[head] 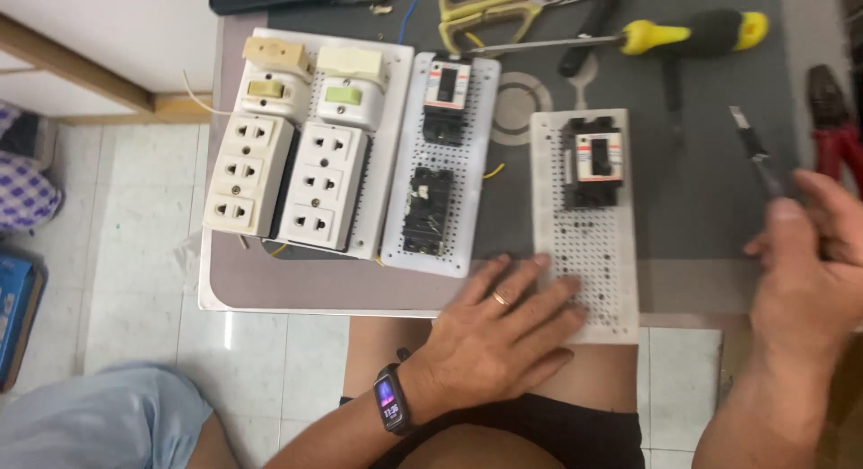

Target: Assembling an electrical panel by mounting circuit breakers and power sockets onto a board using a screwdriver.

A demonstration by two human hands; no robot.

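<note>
Item: white perforated mounting board, long axis running away from the person, near end overhanging the desk edge above the lap. Fitted at its far end: one small black breaker. Left hand: flat, fingers spread, palm down on the board's near left corner, grasping nothing. Right hand: curled around a slim dark-handled tool, tip pointing away and leftward, held off to the board's right. The breaker lies forward-left of that tip; the right hand is nearer it. Beside: second perforated board, socket panel, yellow-handled screwdriver.
</note>
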